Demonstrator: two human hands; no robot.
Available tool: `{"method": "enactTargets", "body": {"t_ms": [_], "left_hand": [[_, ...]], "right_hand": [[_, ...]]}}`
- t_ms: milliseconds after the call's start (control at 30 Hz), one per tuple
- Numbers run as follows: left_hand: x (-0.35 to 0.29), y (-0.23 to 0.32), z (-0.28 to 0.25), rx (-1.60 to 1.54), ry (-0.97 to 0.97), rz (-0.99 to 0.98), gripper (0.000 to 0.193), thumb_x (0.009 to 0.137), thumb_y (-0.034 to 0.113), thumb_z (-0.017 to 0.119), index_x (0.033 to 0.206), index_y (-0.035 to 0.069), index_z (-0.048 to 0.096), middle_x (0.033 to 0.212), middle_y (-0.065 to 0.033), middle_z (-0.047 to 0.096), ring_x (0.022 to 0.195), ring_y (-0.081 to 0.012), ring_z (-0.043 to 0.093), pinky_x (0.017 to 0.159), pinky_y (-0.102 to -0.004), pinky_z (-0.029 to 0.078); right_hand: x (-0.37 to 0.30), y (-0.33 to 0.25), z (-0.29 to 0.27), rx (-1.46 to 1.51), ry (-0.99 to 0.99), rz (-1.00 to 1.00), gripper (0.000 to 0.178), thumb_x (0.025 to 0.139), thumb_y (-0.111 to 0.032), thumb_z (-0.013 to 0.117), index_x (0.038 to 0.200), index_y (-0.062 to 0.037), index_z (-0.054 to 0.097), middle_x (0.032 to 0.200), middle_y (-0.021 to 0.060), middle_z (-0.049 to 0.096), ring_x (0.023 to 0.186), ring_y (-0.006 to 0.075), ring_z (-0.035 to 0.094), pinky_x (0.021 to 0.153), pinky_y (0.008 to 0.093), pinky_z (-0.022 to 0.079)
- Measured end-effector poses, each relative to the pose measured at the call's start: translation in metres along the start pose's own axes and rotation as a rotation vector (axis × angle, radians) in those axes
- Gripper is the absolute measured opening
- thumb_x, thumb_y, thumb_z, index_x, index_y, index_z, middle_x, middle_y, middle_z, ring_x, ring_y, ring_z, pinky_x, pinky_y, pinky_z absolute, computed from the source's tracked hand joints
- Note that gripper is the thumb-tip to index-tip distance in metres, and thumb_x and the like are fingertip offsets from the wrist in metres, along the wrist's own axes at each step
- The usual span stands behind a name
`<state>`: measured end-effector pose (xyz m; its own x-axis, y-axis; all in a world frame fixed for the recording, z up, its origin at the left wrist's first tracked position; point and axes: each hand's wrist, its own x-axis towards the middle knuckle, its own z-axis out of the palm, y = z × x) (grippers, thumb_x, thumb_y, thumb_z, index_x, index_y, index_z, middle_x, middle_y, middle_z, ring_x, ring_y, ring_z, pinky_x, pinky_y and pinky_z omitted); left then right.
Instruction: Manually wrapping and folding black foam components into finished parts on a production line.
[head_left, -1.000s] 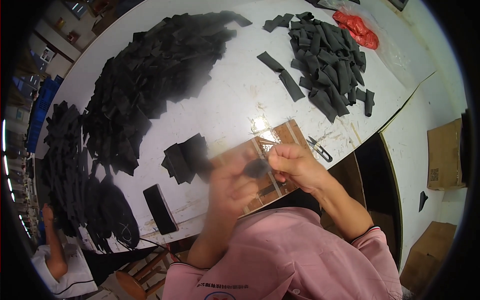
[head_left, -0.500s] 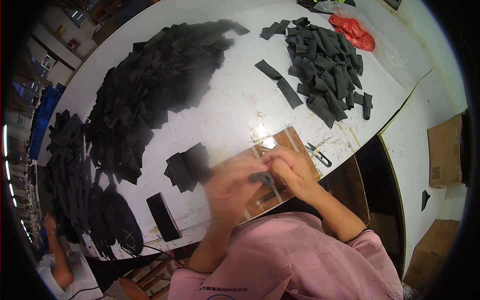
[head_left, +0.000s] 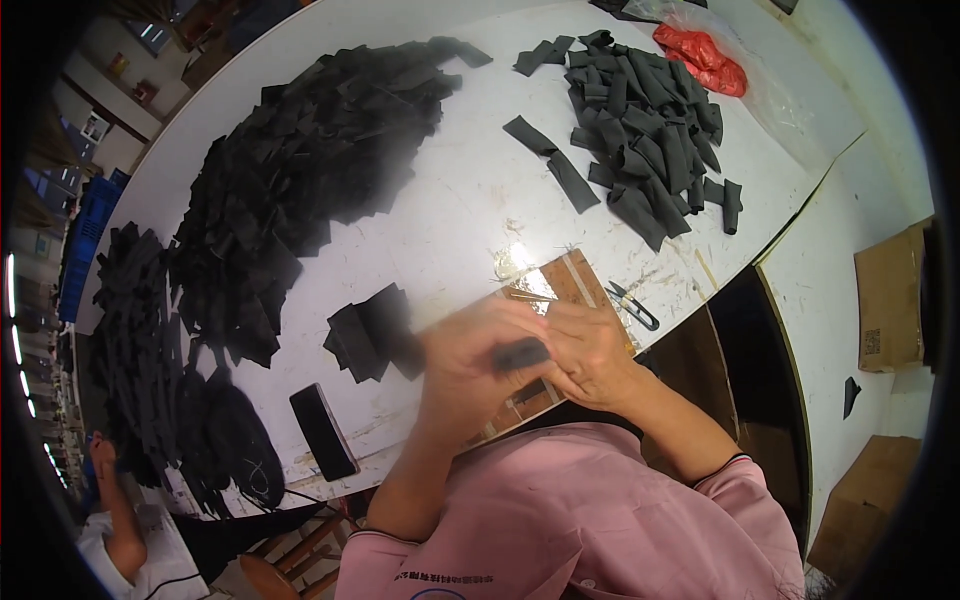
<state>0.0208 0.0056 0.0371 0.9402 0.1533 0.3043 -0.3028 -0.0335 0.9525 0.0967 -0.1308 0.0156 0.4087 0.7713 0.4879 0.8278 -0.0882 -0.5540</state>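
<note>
My left hand (head_left: 465,350), somewhat blurred, is closed around a small dark fabric piece (head_left: 522,353) whose end sticks out, folded or rolled, between my hands. Pressed up against it, my right hand (head_left: 595,350) has its fingers curled in; what they grip is hidden. Both hands are above a brown wooden board (head_left: 572,282) at the table's near edge. Thin metal rods (head_left: 528,295) show just beyond my fingers. Beside my left hand lies a small stack of black fabric pieces (head_left: 370,332). Black-handled thread snips (head_left: 634,306) rest right of the board.
A large heap of flat black fabric pieces (head_left: 310,150) covers the table's far left. Folded fabric tubes (head_left: 645,130) are piled far right, near a red plastic bag (head_left: 700,60). A phone (head_left: 324,432) lies front left. Cardboard boxes (head_left: 890,300) stand right; another person's arm (head_left: 118,500) shows lower left.
My hands have come closer together, with the right fingers now against the left hand. The fabric piece has turned and shows as a solid dark end. The view has shifted slightly.
</note>
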Motion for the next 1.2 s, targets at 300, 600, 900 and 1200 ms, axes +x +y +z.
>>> {"method": "enactTargets", "body": {"t_ms": [300,600,900,1200], "left_hand": [[-0.004,0.003,0.009,0.382,-0.025,0.007,0.009,0.068,-0.005,0.062,0.076,-0.004,0.059,0.082,-0.0099,0.06,0.083,-0.0186,0.055,0.074,-0.027,0.043],[-0.018,-0.003,0.005,-0.046,0.214,0.125,0.015,0.078,0.008,0.06,0.088,-0.003,0.059,0.088,-0.0147,0.059,0.084,-0.0223,0.055,0.076,-0.0318,0.043],[-0.025,-0.008,-0.003,-0.264,0.388,0.069,0.017,0.079,0.016,0.059,0.084,0.0,0.058,0.084,-0.012,0.058,0.082,-0.0216,0.051,0.079,-0.0343,0.038],[-0.022,-0.002,-0.005,-0.597,0.409,0.077,0.013,0.082,0.015,0.055,0.084,0.002,0.053,0.082,-0.0118,0.057,0.081,-0.0225,0.051,0.079,-0.0374,0.039]], "right_hand": [[-0.026,0.025,0.035,0.094,-0.025,0.122,0.014,0.072,-0.015,0.059,0.069,-0.0028,0.054,0.063,0.0094,0.051,0.06,0.0263,0.052,0.05,0.0351,0.042],[-0.008,0.011,0.012,-0.006,-0.094,0.081,0.017,0.069,-0.017,0.063,0.067,-0.0027,0.054,0.061,0.0082,0.05,0.061,0.0253,0.051,0.052,0.036,0.042],[-0.006,0.006,0.016,0.09,-0.124,0.103,0.024,0.071,-0.027,0.062,0.065,-0.0041,0.054,0.06,0.0086,0.052,0.06,0.0264,0.052,0.052,0.0369,0.041],[0.006,-0.004,-0.002,-0.01,-0.049,-0.013,0.028,0.078,-0.027,0.058,0.062,-0.0046,0.05,0.056,0.0085,0.048,0.051,0.026,0.049,0.044,0.035,0.038]]}}
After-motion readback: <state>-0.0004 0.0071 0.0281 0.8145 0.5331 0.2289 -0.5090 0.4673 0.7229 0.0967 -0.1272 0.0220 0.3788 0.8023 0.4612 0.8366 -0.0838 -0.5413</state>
